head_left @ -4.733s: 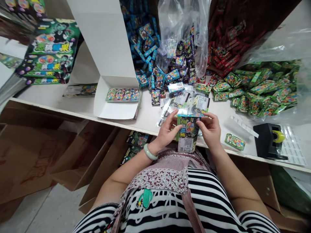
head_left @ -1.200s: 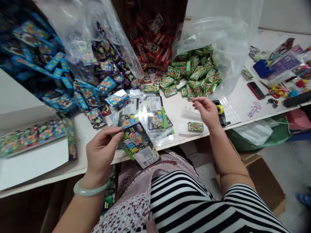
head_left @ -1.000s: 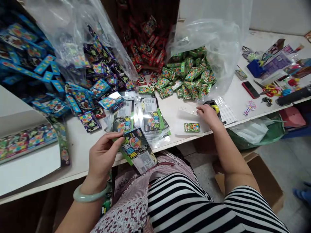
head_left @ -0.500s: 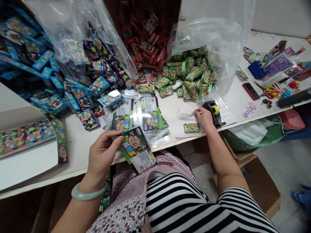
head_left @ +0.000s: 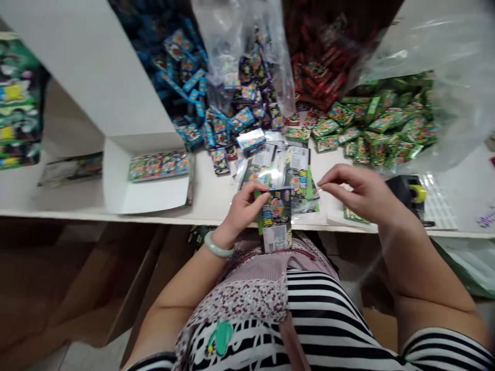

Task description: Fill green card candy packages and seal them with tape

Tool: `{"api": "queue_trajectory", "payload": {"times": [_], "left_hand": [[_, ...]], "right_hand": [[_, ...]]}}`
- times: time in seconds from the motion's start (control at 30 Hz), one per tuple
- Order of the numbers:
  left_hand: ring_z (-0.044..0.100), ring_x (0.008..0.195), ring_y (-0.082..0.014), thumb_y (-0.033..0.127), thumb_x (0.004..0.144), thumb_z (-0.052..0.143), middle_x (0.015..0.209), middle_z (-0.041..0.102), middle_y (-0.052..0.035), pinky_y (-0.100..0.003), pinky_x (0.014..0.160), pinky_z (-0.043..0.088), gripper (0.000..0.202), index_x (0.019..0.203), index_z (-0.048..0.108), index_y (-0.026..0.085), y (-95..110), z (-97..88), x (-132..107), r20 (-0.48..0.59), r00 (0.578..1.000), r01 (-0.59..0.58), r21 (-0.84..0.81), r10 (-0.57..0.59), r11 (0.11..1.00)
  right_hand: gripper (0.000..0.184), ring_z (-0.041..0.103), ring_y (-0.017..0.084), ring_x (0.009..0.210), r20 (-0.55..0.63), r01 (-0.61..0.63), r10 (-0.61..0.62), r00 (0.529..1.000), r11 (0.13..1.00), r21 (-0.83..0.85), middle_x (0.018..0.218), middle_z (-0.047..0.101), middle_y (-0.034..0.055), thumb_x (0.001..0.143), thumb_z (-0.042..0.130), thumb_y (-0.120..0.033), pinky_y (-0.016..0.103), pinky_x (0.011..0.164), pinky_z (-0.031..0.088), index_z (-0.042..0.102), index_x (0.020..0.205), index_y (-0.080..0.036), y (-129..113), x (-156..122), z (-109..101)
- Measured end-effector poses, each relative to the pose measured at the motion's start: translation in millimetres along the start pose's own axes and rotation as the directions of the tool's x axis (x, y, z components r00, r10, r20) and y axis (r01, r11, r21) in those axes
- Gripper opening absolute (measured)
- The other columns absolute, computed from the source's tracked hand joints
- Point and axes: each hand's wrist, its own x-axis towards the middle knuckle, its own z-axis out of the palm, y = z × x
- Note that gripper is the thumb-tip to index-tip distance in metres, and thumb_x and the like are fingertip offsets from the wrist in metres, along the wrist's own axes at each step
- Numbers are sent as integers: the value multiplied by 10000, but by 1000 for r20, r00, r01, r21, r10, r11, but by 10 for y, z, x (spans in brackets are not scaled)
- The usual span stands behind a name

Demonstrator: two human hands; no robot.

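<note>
Left hand: the left hand (head_left: 242,206) is curled around a printed packet (head_left: 276,219), thumb across the packet's top left corner and fingers behind it.
Right hand: the right hand (head_left: 361,193) hovers just right of the packet with thumb and forefinger pinched together at the tips; whether anything thin sits between them cannot be told, as the hand is blurred.
Packet: it stands upright over the front edge of the bench (head_left: 216,198), near the person's body, dark with a round coloured mark above and a white label panel below.
Flat packets: a loose heap of clear and printed packets (head_left: 288,167) lies on the bench just behind the held one.
Tape dispenser: a black tape dispenser (head_left: 408,190) with a yellow roll sits on the bench right of the right hand, partly hidden by it.
White carton: an open white carton (head_left: 116,180) lies to the left, with one row of small coloured boxes (head_left: 160,166) inside along its back wall.
Blue boxes: a pile of small blue boxes (head_left: 193,98) lies at the back left.
Purple boxes: purple boxes (head_left: 251,87) spill from a clear plastic bag at back centre.
Red boxes: red boxes (head_left: 320,62) are heaped behind.
Green boxes: green boxes (head_left: 379,123) spread across the right, partly under clear plastic.
</note>
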Motion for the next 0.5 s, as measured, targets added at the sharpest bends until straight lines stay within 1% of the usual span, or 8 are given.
{"api": "queue_trajectory", "payload": {"times": [0.03,0.1,0.2,0.33,0.43,0.5], "left_hand": [[607,812,-155,466,885,649,856,660,-19,-281,749,490,263,907,649,204,12,0,-4,14,1000,-9,-5,9,1000],[599,824,-155,444,922,606,865,651,-20,-281,758,482,243,928,645,204,44,-17,-16,44,999,-17,-12,17,1000],[588,830,-154,417,946,574,871,640,-19,-282,765,470,226,934,632,199,81,-55,-36,63,998,-24,-29,26,999],[584,828,-152,414,955,562,879,637,-18,-289,775,465,224,931,620,199,60,-75,-36,58,998,-22,-59,26,998],[584,828,-149,429,950,578,877,642,-14,-294,788,467,229,920,614,204,22,-60,-19,58,998,-27,-79,31,997],[585,830,-149,440,919,634,870,643,-10,-295,789,466,234,914,610,207,3,-43,-6,43,999,-20,-89,24,996]], "right_hand": [[136,600,159,730,87,40,-40,995,999,7,805,686,25,878,599,-318,275,662,437,676,831,-216,-131,119,123],[113,572,144,692,218,72,-68,974,997,-9,766,671,16,868,581,-260,267,642,408,659,812,-201,-271,340,354],[81,547,132,658,354,62,-39,934,997,-54,720,648,-1,852,578,-221,260,632,382,640,810,-191,-272,601,571],[78,544,128,654,470,61,0,883,991,-115,712,643,-5,858,572,-205,259,641,373,632,810,-192,-244,789,641],[81,549,134,668,506,85,22,862,979,-187,722,648,2,854,584,-211,266,651,367,631,791,-194,-276,856,656],[86,557,141,682,522,99,27,853,972,-212,732,656,7,860,579,-223,271,654,367,638,801,-199,-285,887,669]]}}
